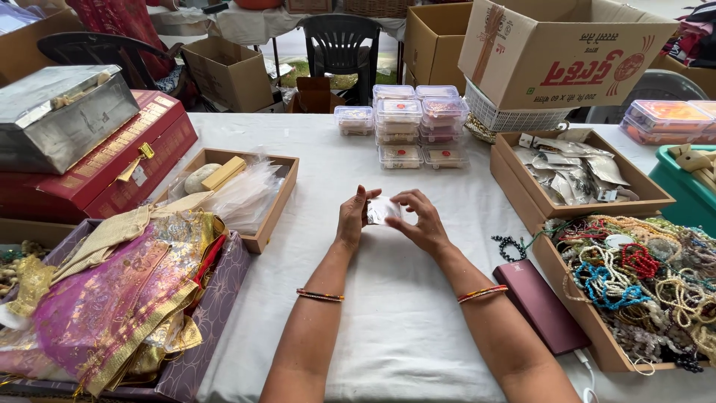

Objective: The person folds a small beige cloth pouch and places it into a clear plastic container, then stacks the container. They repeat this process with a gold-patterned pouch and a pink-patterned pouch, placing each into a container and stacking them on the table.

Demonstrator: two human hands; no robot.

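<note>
My left hand point(352, 218) and right hand point(419, 221) both pinch a small clear plastic pouch point(382, 211) between closed fingertips, above the white-clothed tabletop point(388, 321), near stacked clear plastic boxes point(410, 123).

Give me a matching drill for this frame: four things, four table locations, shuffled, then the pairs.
Things:
1. small clear packet
2. bead necklaces
3. stacked clear plastic boxes
4. pink and gold fabric

Places:
A. far middle of the white table
B. between both hands
C. tray at the near left
D. wooden tray at the right

Pairs: 1-B, 2-D, 3-A, 4-C
</note>
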